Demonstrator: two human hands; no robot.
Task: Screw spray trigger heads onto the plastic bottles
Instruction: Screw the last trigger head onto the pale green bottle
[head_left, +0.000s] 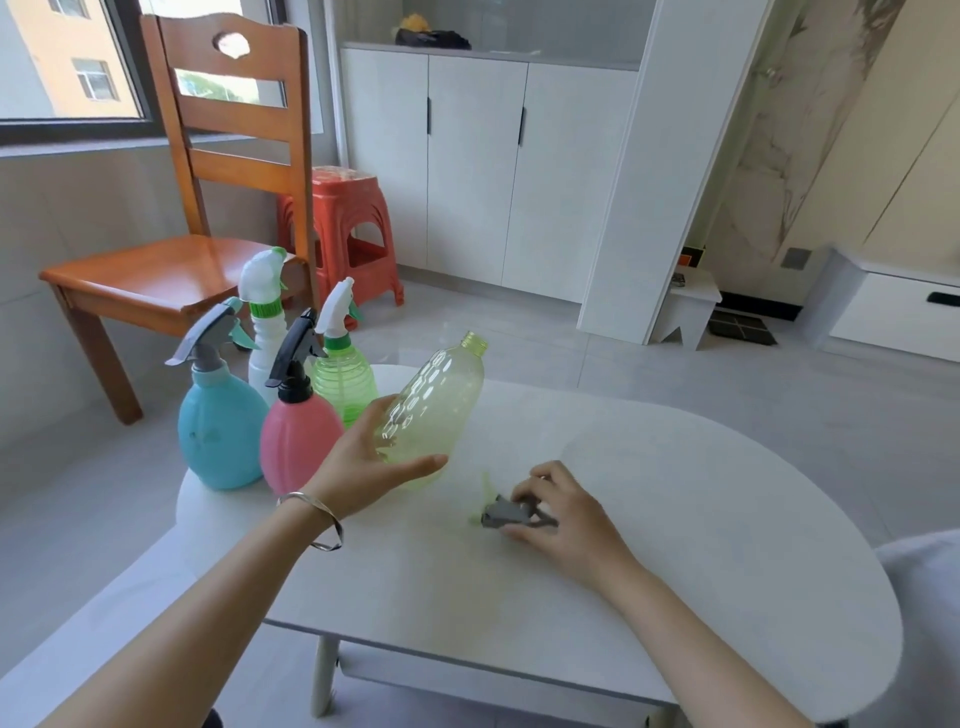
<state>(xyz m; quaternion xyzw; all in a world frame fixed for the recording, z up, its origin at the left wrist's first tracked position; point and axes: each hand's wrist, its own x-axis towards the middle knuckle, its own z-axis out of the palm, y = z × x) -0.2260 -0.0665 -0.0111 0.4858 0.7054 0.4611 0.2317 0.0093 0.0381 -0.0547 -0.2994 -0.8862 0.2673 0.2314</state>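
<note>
pale grey floor tiles and white cupboards (467, 171) fill the room behind a white oval table (675, 519). a wooden chair (156, 275) stands by the window at the left, and an orange stool (348, 228) stands beyond it.

we hold a clear yellow-green bottle (436, 405) in our left hand (358, 467). the fingers wrap behind its base and the thumb lies across the front. the bottle is lifted off the table and tilted, with its open threaded neck pointing up and away to the right. a silver bracelet (317, 519) hangs on that wrist.

our right hand (566, 519) is low on the table, fingers curled round a grey spray head (506, 514) that rests on the tabletop, just beside the bottle's base. a faint green tube shows next to it, too blurred to follow.

four bottles stand together at the table's far left corner, each with its spray head on: a blue bottle (221, 431), a pink bottle (298, 447), a green ribbed bottle (345, 384) and a white bottle (265, 343) behind them.
</note>
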